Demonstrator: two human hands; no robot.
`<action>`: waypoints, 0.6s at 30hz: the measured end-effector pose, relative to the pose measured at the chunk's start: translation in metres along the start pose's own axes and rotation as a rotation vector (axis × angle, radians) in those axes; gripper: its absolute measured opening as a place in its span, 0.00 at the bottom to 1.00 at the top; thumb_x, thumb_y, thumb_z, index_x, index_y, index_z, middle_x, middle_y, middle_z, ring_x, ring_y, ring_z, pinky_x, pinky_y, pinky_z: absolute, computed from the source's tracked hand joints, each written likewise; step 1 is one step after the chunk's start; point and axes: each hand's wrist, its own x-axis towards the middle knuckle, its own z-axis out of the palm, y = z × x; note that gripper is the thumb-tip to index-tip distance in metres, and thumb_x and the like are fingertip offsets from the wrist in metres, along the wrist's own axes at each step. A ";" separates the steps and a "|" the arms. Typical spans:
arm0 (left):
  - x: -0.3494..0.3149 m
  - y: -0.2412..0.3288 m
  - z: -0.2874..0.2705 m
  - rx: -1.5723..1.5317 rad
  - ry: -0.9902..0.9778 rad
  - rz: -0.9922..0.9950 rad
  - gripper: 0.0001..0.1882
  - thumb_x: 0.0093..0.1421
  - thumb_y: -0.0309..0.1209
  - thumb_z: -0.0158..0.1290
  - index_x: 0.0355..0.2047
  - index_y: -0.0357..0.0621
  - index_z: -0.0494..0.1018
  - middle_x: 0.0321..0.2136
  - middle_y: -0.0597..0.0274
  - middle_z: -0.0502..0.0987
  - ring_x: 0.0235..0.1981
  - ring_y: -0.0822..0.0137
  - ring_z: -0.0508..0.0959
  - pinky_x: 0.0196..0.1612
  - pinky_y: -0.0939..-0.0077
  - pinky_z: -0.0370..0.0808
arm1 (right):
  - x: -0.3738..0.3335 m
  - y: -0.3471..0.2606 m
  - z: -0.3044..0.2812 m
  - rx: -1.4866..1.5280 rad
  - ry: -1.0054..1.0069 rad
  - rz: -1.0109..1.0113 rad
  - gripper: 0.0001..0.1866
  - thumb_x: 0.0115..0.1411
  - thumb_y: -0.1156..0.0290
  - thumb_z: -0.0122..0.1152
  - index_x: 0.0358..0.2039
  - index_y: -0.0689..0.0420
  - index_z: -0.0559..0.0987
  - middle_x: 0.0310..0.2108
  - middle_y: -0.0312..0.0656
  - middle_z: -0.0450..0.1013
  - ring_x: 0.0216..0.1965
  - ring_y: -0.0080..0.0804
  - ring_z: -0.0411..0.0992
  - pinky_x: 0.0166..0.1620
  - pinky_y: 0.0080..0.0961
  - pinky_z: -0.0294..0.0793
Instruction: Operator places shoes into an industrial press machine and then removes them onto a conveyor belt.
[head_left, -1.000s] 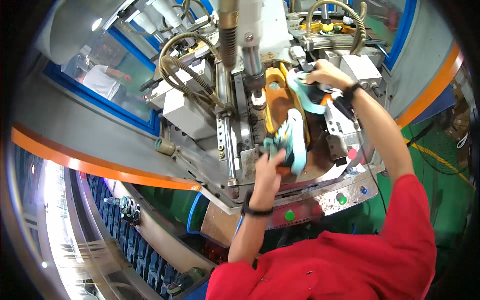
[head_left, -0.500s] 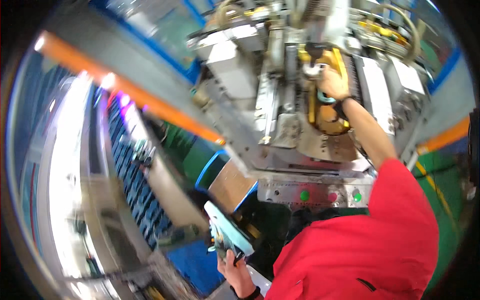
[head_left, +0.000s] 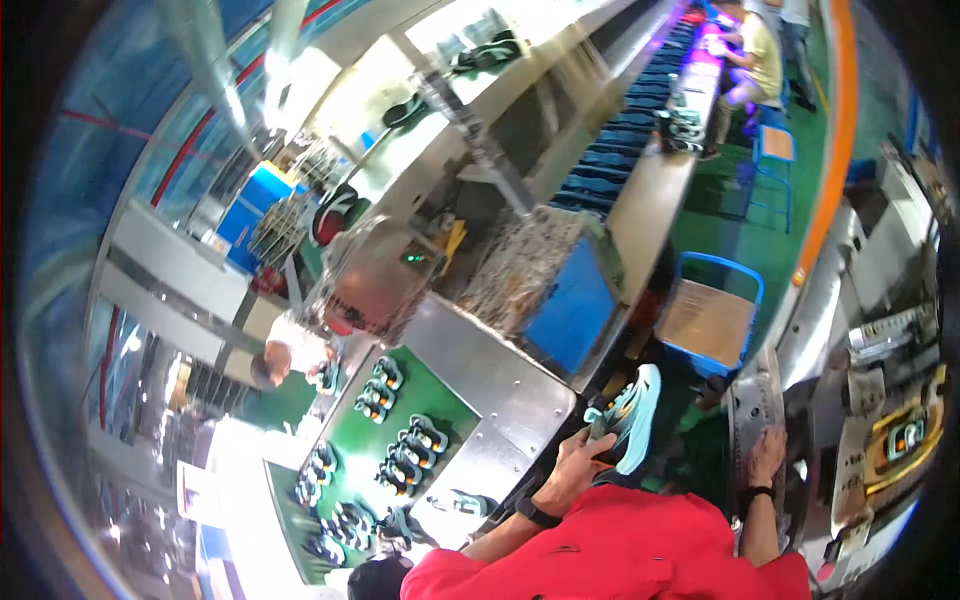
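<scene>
My left hand (head_left: 572, 470) is closed around a sneaker (head_left: 632, 420) with a pale blue sole and a dark upper with orange marks. The sneaker is tilted, its sole facing right. My right hand (head_left: 767, 455) rests against the metal front panel (head_left: 752, 410) of the machine, with no object in it; its fingers are small in view but look extended. Inside the machine at the far right, a pale blue and dark piece (head_left: 907, 437) sits within a yellow frame (head_left: 885, 470).
Several sneakers (head_left: 410, 455) stand in rows on a green table (head_left: 455, 400) at the left. A wooden-topped stool (head_left: 705, 322) with blue frame stands ahead, beside a conveyor (head_left: 610, 150). One person (head_left: 290, 350) is at the left, another (head_left: 760, 60) farther off. An orange rail (head_left: 835, 150) rises at right.
My view has swung left, away from the machine. My right hand has left the yellow frame and come down to the front panel. The sneaker is still in my left hand.
</scene>
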 end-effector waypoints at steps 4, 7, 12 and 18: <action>-0.012 -0.001 -0.051 -0.205 0.156 0.080 0.17 0.60 0.25 0.55 0.49 0.32 0.69 0.38 0.58 0.76 0.36 0.66 0.79 0.39 0.70 0.78 | 0.009 -0.002 -0.006 0.006 -0.034 0.094 0.06 0.55 0.77 0.56 0.34 0.59 0.73 0.33 0.48 0.68 0.38 0.50 0.69 0.41 0.41 0.70; -0.012 0.003 -0.099 -0.264 0.366 0.117 0.14 0.58 0.22 0.56 0.45 0.31 0.72 0.37 0.56 0.77 0.35 0.63 0.80 0.38 0.67 0.81 | 0.069 -0.050 -0.023 -0.024 -0.013 0.078 0.05 0.56 0.77 0.55 0.35 0.61 0.73 0.32 0.48 0.68 0.36 0.49 0.69 0.41 0.37 0.70; 0.014 0.018 -0.202 -0.355 0.518 0.199 0.16 0.56 0.23 0.58 0.45 0.30 0.72 0.38 0.52 0.78 0.36 0.59 0.81 0.38 0.63 0.82 | 0.237 -0.255 -0.048 0.510 0.039 -0.394 0.08 0.61 0.76 0.58 0.40 0.61 0.75 0.33 0.43 0.73 0.35 0.32 0.72 0.38 0.25 0.72; 0.085 0.049 -0.356 -0.443 0.747 0.331 0.17 0.52 0.26 0.61 0.43 0.35 0.73 0.33 0.55 0.79 0.28 0.63 0.81 0.27 0.70 0.78 | 0.332 -0.609 -0.049 0.385 0.030 -1.114 0.18 0.52 0.85 0.60 0.44 0.59 0.77 0.38 0.42 0.74 0.37 0.35 0.72 0.41 0.28 0.71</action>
